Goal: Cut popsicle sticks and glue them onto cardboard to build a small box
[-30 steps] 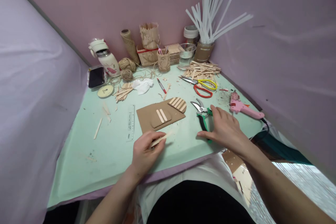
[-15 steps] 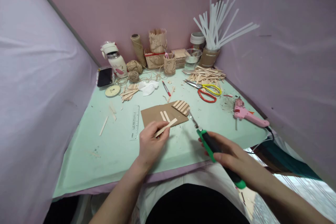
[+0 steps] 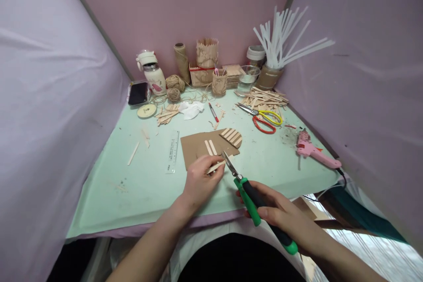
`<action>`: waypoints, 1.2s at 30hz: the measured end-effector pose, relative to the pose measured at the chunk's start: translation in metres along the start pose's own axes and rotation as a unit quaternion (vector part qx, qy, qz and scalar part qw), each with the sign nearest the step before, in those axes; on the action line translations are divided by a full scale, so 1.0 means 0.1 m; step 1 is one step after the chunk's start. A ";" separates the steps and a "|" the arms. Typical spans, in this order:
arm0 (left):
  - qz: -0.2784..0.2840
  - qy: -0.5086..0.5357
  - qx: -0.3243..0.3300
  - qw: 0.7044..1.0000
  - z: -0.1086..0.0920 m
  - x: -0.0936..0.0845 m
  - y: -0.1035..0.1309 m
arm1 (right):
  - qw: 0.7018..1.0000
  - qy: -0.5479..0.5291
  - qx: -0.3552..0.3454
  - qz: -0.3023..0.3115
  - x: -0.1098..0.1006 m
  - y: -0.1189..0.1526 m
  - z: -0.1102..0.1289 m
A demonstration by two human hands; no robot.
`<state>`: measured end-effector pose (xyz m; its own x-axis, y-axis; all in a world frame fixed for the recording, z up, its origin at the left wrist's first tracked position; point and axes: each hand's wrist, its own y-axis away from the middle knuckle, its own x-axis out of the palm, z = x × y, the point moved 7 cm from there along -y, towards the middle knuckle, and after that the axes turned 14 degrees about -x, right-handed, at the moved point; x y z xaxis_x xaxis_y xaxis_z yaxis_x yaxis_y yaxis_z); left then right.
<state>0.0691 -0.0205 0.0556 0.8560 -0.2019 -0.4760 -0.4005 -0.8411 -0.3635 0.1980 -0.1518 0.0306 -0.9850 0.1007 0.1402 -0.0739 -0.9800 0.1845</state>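
My left hand (image 3: 204, 178) pinches a flat wooden craft stick (image 3: 216, 167) above the near edge of a brown cardboard piece (image 3: 193, 144). In my right hand (image 3: 277, 211) are green-and-black-handled snips (image 3: 248, 198). Their blades stand parted at the stick's right end, beside my left fingertips; whether they touch the wood I cannot tell. Two short cut sticks (image 3: 210, 147) lie side by side on the cardboard. At its right corner rests a rounded cardboard shape (image 3: 232, 137) with several stick strips across it.
A clear ruler (image 3: 172, 152) lies left of the cardboard. Scissors (image 3: 261, 116), a pile of craft sticks (image 3: 267, 98) and a pink glue gun (image 3: 315, 152) are on the right. A pen (image 3: 213, 113), twine balls (image 3: 175, 83) and a bottle (image 3: 154, 77) stand or lie farther back.
My right hand has brought the snips leftward, so their blades are now at the stick in my left hand. The view has shifted slightly.
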 end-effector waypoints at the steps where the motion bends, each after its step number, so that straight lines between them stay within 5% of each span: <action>1: 0.001 0.001 0.003 1.000 -0.01 0.00 0.00 | 1.000 0.003 0.001 -0.001 0.00 0.00 0.00; 36: -0.008 -0.031 0.011 0.999 0.02 0.06 0.05 | 0.998 0.047 -0.011 0.033 0.05 -0.04 -0.07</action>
<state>0.0717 -0.0252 0.0491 0.8405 -0.1567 -0.5186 -0.3952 -0.8321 -0.3892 0.1925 -0.1487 0.0236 -0.9980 0.0208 0.0592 -0.0113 -0.9877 0.1561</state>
